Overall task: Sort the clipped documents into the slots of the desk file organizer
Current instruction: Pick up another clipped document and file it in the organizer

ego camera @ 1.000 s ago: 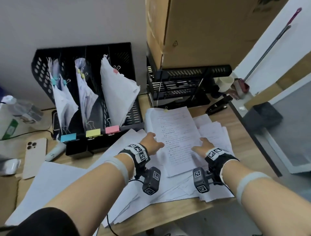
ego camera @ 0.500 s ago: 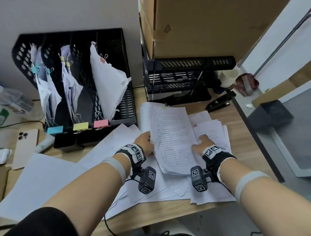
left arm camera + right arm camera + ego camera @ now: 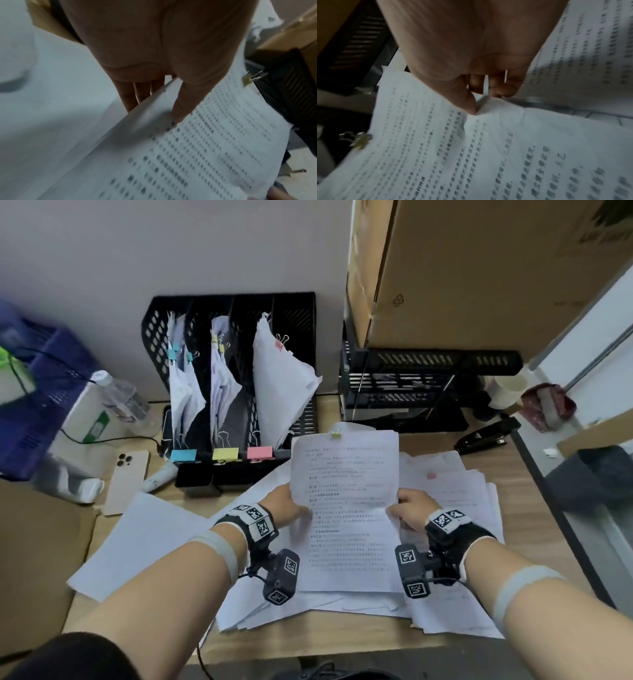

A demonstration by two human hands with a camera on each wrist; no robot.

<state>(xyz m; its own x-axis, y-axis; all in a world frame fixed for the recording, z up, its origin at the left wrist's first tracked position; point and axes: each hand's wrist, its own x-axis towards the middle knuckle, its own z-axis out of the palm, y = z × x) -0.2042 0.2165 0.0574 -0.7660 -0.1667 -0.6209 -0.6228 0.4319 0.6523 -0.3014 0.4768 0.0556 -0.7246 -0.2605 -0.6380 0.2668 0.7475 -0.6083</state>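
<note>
The main risk lay in the carry to the desk file organizer (image 3: 236, 392). Going left to right, its slots bore a blue tag (image 3: 183, 455), a yellow tag (image 3: 225, 454) and a pink tag (image 3: 260, 452), and each already held clipped bundles that leaned and fanned across the openings. The lifted document (image 3: 346, 508) carried a yellow binder clip (image 3: 336, 434) at its far top edge, so by my reading it belonged in the middle slot. A sheaf held only by its side edges could sag, snag on the sheets spilling from the pink slot, or slide into the wrong compartment. The single clip at the top also left the lower pages free to splay.

The left hand (image 3: 286, 505) pinched the document's left edge, thumb (image 3: 185, 102) pressed on the printed face and fingers (image 3: 132, 94) tucked beneath. The right hand (image 3: 412, 508) gripped the right edge the same way, its thumb (image 3: 467, 101) on top and curled fingers (image 3: 503, 88) under; the paper creased where that thumb bore down, which suggested a tight grip that might crumple the sheet.

The document hung just above the loose papers (image 3: 455, 501) littering the tabletop (image 3: 534, 525), right of the organizer and near its front. Lifting it could drag loose sheets along or push them off the near edge.
</note>
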